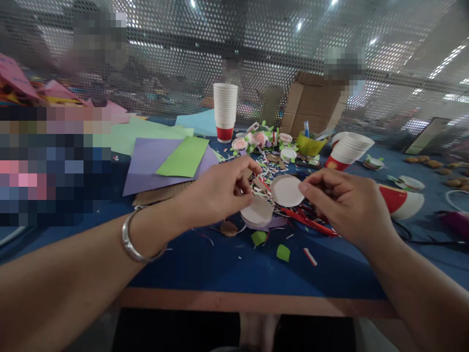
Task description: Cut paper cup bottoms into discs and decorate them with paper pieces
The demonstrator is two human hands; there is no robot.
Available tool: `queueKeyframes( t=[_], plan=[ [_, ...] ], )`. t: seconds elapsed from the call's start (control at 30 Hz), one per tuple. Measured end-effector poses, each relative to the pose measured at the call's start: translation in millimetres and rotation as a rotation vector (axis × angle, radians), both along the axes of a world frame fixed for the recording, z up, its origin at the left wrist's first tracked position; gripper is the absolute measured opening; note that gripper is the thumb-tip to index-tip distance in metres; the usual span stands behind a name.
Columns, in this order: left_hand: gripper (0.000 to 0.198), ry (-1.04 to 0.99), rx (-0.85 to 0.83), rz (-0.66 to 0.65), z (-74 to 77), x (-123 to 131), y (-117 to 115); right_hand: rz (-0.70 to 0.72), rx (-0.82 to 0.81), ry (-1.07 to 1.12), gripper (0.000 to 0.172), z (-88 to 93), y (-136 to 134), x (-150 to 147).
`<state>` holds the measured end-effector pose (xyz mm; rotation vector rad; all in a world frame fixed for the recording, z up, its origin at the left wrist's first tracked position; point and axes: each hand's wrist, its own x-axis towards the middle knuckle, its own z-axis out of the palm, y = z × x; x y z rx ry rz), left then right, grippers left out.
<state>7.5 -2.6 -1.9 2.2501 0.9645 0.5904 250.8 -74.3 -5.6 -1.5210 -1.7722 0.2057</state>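
My right hand (342,200) pinches the edge of a round white paper disc (287,190) between thumb and fingers. My left hand (216,190) wears a metal bangle at the wrist and is curled, its thumb on the upper edge of a second white paper disc (257,213); the fingers behind are partly hidden. Under and between the hands lie paper shreds (269,168) and red-handled scissors (309,222). Green paper scraps (283,253) and a thin red-and-white strip (310,256) lie nearer the table edge.
Purple paper (146,164) and a green sheet (185,157) lie left. Stacked paper cups (225,110) stand behind, near small decorated discs (240,143). More cups (350,146), a yellow container (310,144) and a cut cup piece (401,200) are right. Cardboard (315,105) leans behind.
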Motion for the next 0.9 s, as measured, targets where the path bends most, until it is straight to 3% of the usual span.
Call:
queueKeyframes(
  t=[0.13,0.27,0.43,0.67,0.9],
  plan=[
    [0.029,0.144,0.226,0.114,7.1,-12.2,15.1,0.042,-0.073,-0.011,0.021,-0.9,3.0,-5.7],
    [0.021,0.397,0.313,0.172,13.2,-16.1,18.6,0.087,-0.149,-0.055,0.026,-3.9,7.4,-11.6],
    [0.016,0.409,0.424,0.185,23.2,-14.1,7.1,0.087,-0.195,-0.191,0.039,-8.3,12.7,-14.7],
    [0.009,0.473,0.115,-0.169,21.3,-21.0,-7.8,0.101,-0.174,-0.235,0.046,-12.2,13.2,-12.7],
    [0.003,0.519,0.081,-0.217,20.3,-24.6,-9.4,0.179,-0.18,-0.171,0.034,-9.3,9.9,-8.3]
  ],
)
